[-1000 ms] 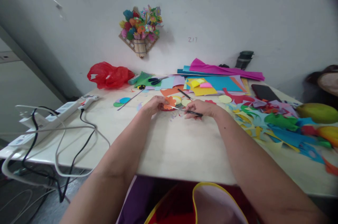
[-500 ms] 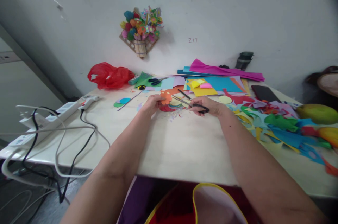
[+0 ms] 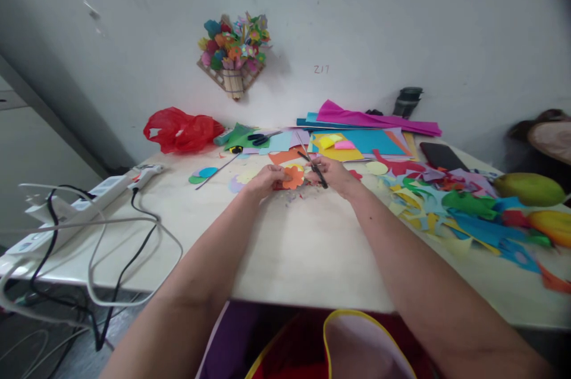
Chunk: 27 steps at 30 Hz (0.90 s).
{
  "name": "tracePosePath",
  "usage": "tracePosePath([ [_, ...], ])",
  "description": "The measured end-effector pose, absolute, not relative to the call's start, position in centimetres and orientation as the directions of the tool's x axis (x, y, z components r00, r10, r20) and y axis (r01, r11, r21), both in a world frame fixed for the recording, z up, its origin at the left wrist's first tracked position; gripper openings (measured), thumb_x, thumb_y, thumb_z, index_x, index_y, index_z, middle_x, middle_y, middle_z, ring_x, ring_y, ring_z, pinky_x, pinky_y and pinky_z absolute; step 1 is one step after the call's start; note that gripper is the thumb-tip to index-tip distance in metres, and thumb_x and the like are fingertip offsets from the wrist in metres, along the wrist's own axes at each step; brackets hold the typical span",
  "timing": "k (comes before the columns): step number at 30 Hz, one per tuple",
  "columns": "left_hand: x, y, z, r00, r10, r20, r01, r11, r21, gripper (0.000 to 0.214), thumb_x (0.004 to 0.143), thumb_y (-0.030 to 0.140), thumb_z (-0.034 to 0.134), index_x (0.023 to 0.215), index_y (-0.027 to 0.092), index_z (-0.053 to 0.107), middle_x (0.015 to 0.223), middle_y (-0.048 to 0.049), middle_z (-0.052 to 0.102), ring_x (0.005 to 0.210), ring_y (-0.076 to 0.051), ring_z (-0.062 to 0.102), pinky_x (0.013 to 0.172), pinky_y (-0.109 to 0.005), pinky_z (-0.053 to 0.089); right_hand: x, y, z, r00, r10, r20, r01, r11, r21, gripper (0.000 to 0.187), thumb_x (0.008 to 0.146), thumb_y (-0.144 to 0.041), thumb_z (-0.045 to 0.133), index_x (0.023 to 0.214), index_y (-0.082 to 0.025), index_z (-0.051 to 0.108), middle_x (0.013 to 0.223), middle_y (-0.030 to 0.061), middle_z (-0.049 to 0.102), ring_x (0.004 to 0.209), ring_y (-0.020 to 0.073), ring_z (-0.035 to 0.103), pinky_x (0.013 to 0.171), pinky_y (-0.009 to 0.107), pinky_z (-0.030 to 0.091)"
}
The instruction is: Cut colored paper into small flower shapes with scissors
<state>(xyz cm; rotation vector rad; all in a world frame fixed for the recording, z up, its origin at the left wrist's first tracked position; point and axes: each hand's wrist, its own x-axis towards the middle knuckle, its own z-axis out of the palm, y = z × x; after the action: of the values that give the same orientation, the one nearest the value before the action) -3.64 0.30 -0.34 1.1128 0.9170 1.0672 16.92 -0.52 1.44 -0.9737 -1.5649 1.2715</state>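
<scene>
An orange flower-shaped paper cut-out (image 3: 294,177) is pinched in my left hand (image 3: 266,180), whose fingers are closed on its left edge. My right hand (image 3: 335,175) is closed round the black handles of a pair of scissors (image 3: 313,164). Their blades point up and away, just right of the orange cut-out. Both hands hover low over the pale table (image 3: 285,248), with small paper snippets beneath them. Round paper discs in yellow and red lie under and behind the cut-out.
Stacked coloured paper sheets (image 3: 357,141) lie at the back. Cut scraps (image 3: 455,206) cover the right side, with a phone (image 3: 439,156) and mangoes (image 3: 529,188). A second pair of scissors (image 3: 261,138), a red plastic bag (image 3: 178,129) and a power strip with cables (image 3: 84,200) sit left. A person is at the far right edge.
The scissors swung from lying flat and pointing left to pointing up and away. The orange cut-out shifted right in my left hand. The view drifted slightly.
</scene>
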Motion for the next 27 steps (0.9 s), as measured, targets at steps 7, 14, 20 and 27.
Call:
tracePosePath([
  [7, -2.8, -0.1, -0.4, 0.311, 0.950, -0.030, -0.027, 0.040, 0.999, 0.015, 0.051, 0.014, 0.072, 0.048, 0.015, 0.057, 0.045, 0.0006, 0.052, 0.040, -0.009, 0.043, 0.046, -0.025, 0.030, 15.6, -0.6, 1.1, -0.290, 0.946, 0.145, 0.046, 0.165, -0.985, 0.040, 0.049, -0.017, 0.077, 0.085, -0.018, 0.059, 0.062, -0.0055, 0.059, 0.062, 0.0122, 0.057, 0.059, 0.025, 0.046],
  [14, -2.6, 0.0, -0.4, 0.258, 0.965, -0.052, -0.156, 0.095, 0.983, 0.017, 0.050, 0.012, 0.072, 0.052, 0.014, 0.056, 0.052, -0.0012, 0.057, 0.047, -0.012, 0.055, 0.052, -0.026, 0.043, 14.9, -0.8, 1.4, -0.181, 0.975, 0.128, 0.031, 0.135, -0.990, 0.035, 0.054, -0.014, 0.069, 0.085, -0.019, 0.055, 0.058, -0.0074, 0.055, 0.055, 0.0107, 0.053, 0.055, 0.024, 0.043],
  [20, -2.4, 0.0, -0.3, 0.164, 0.985, -0.050, -0.220, 0.086, 0.972, 0.019, 0.050, 0.013, 0.075, 0.060, 0.013, 0.060, 0.058, -0.0012, 0.061, 0.051, -0.013, 0.058, 0.057, -0.029, 0.050, 14.2, -1.0, 1.5, -0.083, 0.992, 0.097, 0.001, 0.098, -0.995, 0.034, 0.055, -0.017, 0.072, 0.083, -0.021, 0.052, 0.060, -0.0070, 0.055, 0.056, 0.0109, 0.053, 0.056, 0.024, 0.045],
  [27, -2.5, 0.2, -0.5, 0.147, 0.989, 0.004, -0.267, 0.035, 0.963, 0.017, 0.051, 0.014, 0.075, 0.059, 0.012, 0.060, 0.058, -0.0038, 0.063, 0.053, -0.015, 0.060, 0.058, -0.031, 0.051, 13.9, -0.7, 0.7, -0.082, 0.994, 0.066, -0.044, 0.062, -0.997, 0.032, 0.057, -0.014, 0.070, 0.084, -0.021, 0.055, 0.062, -0.0057, 0.056, 0.057, 0.0118, 0.056, 0.054, 0.024, 0.048],
])
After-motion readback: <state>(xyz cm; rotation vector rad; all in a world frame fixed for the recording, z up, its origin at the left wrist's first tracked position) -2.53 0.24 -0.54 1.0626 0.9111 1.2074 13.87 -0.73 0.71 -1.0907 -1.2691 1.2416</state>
